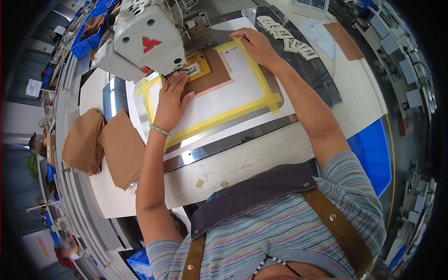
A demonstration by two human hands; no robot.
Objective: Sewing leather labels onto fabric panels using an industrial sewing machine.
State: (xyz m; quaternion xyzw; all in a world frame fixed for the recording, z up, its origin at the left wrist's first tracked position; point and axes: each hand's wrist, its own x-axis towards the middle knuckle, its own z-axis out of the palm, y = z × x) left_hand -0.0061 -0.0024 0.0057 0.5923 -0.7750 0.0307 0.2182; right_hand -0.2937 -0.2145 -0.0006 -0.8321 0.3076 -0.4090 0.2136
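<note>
Left hand [173, 100] flat, thumb apart, over one rectangular yellow-taped white sheet [215, 106]; right hand [255, 45] at far corner, can't tell grip; two brown fabric stacks [83, 142], left.

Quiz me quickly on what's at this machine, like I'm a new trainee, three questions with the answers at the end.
1. What colour is the patch next to the left hand?
2. True or false: the brown piles lie to the right of the white sheet edged with yellow tape.
3. Which is nearest to the loose white labels? A) the left hand; B) the right hand; C) the brown piles.

Key:
1. Yellow.
2. False; they lie to its left.
3. B.
</note>
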